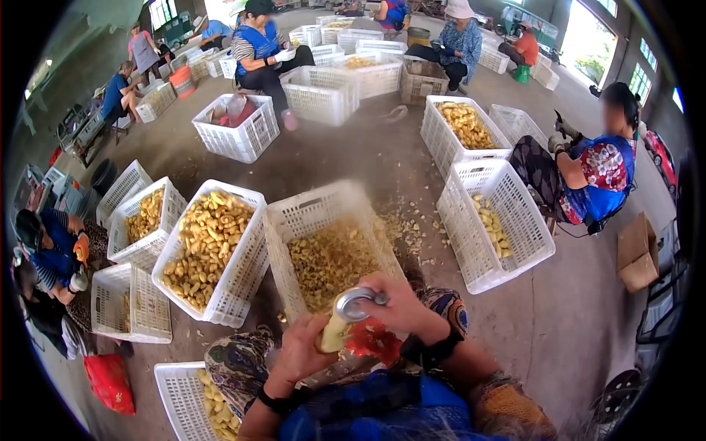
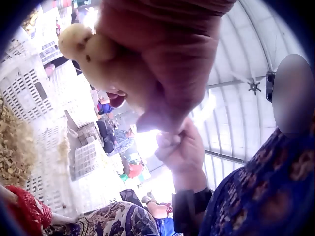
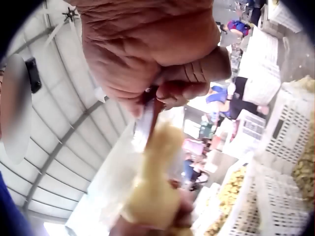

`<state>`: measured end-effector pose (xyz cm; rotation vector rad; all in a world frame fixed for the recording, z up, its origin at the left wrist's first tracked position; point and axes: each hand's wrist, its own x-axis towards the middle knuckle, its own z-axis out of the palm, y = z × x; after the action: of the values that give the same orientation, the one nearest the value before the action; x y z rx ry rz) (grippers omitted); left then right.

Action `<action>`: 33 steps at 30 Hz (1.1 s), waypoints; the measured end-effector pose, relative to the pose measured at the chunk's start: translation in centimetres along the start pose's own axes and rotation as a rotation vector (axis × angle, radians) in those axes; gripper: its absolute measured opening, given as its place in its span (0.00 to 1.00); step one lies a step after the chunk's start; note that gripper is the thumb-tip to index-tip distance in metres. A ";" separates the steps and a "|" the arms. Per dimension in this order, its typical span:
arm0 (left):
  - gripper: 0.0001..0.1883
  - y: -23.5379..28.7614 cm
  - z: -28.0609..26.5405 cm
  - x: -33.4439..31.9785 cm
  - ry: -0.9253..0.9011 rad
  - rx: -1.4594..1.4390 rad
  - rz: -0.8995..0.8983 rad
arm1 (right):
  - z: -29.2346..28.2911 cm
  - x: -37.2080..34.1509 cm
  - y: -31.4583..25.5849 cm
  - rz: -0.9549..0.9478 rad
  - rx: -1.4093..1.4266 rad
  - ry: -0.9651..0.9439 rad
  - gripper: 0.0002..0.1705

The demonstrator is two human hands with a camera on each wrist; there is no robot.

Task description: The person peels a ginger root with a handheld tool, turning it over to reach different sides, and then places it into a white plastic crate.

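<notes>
My left hand point(image 1: 300, 351) grips a pale yellow, knobby piece of ginger point(image 1: 334, 335) close in front of my body. In the left wrist view the ginger point(image 2: 91, 56) shows a few dark spots. The fingers of my right hand point(image 1: 407, 307) are curled round a peeler point(image 1: 351, 303) with a shiny curved metal head, held right at the ginger's upper end. The right wrist view shows its blade point(image 3: 147, 120) against the pale flesh, partly blurred. Below the hands stands a white crate point(image 1: 316, 209) with peelings in it, and a red cloth point(image 1: 373, 342) lies between my forearms.
A crate point(image 1: 246, 294) heaped with yellow-brown ginger stands to the left. Another white crate point(image 1: 515, 213) on the right holds paler pieces. A crate point(image 1: 170, 389) sits by my left leg. Scraps litter the floor point(image 1: 415, 235). Several people work among more crates.
</notes>
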<state>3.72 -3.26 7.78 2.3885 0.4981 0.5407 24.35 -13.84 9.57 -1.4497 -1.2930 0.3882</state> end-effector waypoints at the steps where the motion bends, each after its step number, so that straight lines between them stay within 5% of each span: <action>1: 0.26 0.1 0.0 -0.1 0.010 -0.017 -0.001 | -0.8 0.4 -0.4 0.193 0.043 -0.053 0.11; 4: 0.25 0.9 -1.0 0.2 0.021 0.356 0.100 | -3.0 1.0 2.9 0.530 -0.021 0.355 0.13; 8: 0.24 1.3 -0.3 0.8 0.038 0.498 0.240 | -2.6 0.9 -2.0 0.250 0.071 0.066 0.14; 9: 0.25 1.5 0.0 0.8 0.047 0.524 0.254 | -2.6 1.0 -0.7 0.209 -0.101 -0.082 0.13; 10: 0.25 1.6 0.0 0.5 0.052 0.551 0.264 | -2.8 0.9 1.6 0.300 -0.264 0.050 0.13; 12: 0.27 1.5 -0.5 -0.1 0.113 0.414 0.265 | -4.2 1.2 5.7 0.448 -0.586 0.303 0.14; 17: 0.32 -0.2 -0.2 -1.2 0.029 -0.508 -0.163 | -2.9 0.1 1.5 0.499 0.187 0.424 0.09; 20: 0.32 0.6 -0.3 -0.7 0.011 -0.666 -0.213 | -1.3 0.1 -2.2 0.542 0.518 0.306 0.12; 23: 0.29 1.7 -0.2 -0.2 0.059 -0.658 -0.219 | 0.7 -0.3 -3.5 0.314 0.488 0.307 0.13; 26: 0.25 1.3 -0.3 -0.5 0.040 -0.659 -0.251 | 0.6 0.6 -3.2 0.081 0.135 0.155 0.10; 29: 0.27 -0.4 -0.8 -0.7 -0.017 -1.151 -0.216 | -3.3 2.3 -2.1 0.450 0.476 0.412 0.08; 33: 0.32 -1.5 -0.2 -1.2 -0.105 -1.529 -0.245 | -2.5 1.3 -2.9 0.455 0.611 0.346 0.09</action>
<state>2.34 -2.60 6.62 0.8712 0.1636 0.4147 25.36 -14.58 13.43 -1.1960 -0.4892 0.7238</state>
